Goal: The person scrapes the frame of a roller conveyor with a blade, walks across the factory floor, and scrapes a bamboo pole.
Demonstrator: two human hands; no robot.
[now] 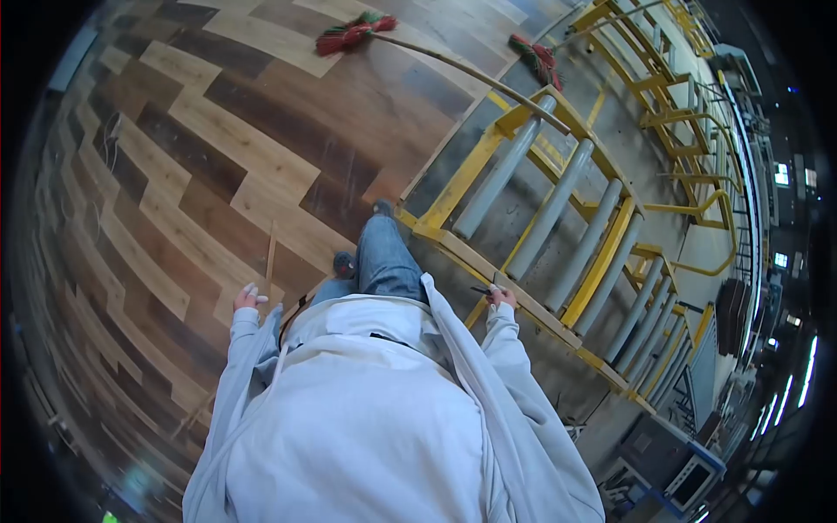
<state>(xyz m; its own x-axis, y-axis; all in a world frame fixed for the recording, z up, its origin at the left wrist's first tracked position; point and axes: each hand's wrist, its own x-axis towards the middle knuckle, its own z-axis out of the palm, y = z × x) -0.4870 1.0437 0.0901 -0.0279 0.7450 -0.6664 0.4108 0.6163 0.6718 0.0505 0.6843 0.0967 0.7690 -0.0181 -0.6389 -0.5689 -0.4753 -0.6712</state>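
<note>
My left hand hangs at my side above the wood-patterned floor, with white coverings on some fingers. Its fingers are loosely bent and apart, and nothing shows in them. A thin wooden strip appears just beyond it; I cannot tell whether it lies on the floor. My right hand is closed around a small dark tool with thin prongs, too small to name for sure. This hand is beside the wooden edge of a yellow roller conveyor.
Grey rollers span the conveyor frame on my right. A mop with a red and green head rests its handle on the frame's far end. Another mop head lies beyond. A dark machine cabinet stands at the lower right.
</note>
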